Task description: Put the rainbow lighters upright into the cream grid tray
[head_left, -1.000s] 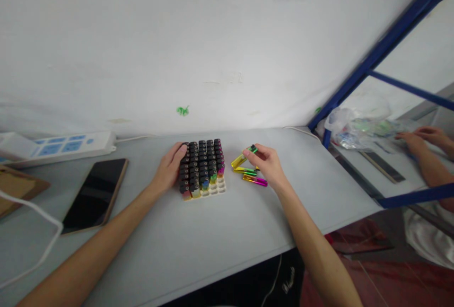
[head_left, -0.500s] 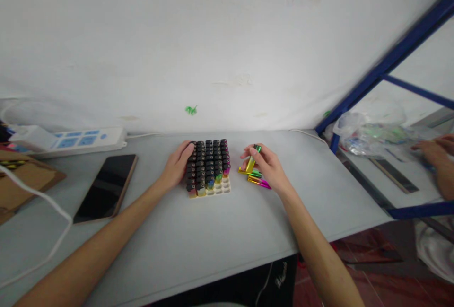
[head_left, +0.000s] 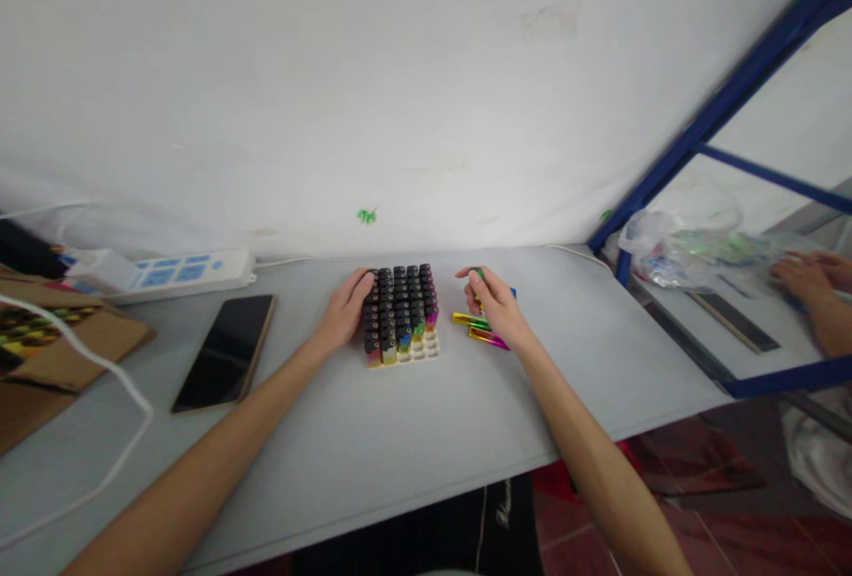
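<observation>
A white tray [head_left: 432, 351] stands on the table, filled with rows of black-topped lighters [head_left: 399, 301] with shiny coloured bodies. Several of its holes at the near right corner hold nothing. My left hand [head_left: 343, 314] is wrapped round the left side of this block, thumb on the top edge. Off to the right of the tray, my right hand [head_left: 496, 305] is closed on a lighter [head_left: 478, 273], mostly hidden by the fingers. Under and beside that hand lie loose lighters, one yellow-green [head_left: 469, 321] and one yellow-magenta [head_left: 488, 339]. A blue tip shows behind the hand.
At left are a phone [head_left: 226, 352], a white power strip [head_left: 190, 276], an opened cardboard box [head_left: 86, 372] and a white cable [head_left: 126, 381]. A blue metal frame [head_left: 666, 172] borders the table at right; beyond it are plastic bags [head_left: 685, 243] and another person's hands [head_left: 808, 279].
My right hand has turned the lighter, so less of it shows now. My left hand stays on the block of lighters. The whole view has shifted slightly.
</observation>
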{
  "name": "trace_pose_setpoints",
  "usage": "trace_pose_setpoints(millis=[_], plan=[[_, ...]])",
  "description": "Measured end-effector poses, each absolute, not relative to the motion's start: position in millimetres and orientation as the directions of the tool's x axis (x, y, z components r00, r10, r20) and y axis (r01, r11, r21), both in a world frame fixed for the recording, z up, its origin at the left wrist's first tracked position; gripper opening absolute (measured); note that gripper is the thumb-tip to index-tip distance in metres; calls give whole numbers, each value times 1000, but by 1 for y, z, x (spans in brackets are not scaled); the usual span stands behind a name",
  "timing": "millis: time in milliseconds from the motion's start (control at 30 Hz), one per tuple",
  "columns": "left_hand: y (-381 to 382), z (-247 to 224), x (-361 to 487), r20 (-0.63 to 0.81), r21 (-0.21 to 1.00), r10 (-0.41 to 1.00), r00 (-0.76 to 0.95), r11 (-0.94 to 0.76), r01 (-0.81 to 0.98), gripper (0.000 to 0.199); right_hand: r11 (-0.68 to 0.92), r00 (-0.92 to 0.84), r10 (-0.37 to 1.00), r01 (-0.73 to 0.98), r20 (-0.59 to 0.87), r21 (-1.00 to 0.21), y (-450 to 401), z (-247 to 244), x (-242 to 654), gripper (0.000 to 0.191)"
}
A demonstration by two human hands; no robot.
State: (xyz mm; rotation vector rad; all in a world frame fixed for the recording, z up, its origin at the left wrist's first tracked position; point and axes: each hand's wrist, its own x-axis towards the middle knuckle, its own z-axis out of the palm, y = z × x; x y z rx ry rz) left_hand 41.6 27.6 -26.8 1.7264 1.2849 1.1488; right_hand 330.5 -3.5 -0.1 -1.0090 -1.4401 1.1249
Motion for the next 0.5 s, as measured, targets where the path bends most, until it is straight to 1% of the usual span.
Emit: trace_pose_setpoints(millis=[133, 267, 500], plan=[[26, -24, 42, 239, 893, 963, 121, -267, 361, 49, 190, -80, 979, 39, 186, -981, -1, -1, 329, 48], [25, -22, 42, 217, 901, 969, 117, -246, 359, 49, 150, -3, 989, 7, 150, -989, 1, -1, 330, 51], [26, -22, 43, 215, 904, 970, 115, -242, 352, 47, 171, 76, 982, 12, 171, -985, 2, -1, 339, 50]])
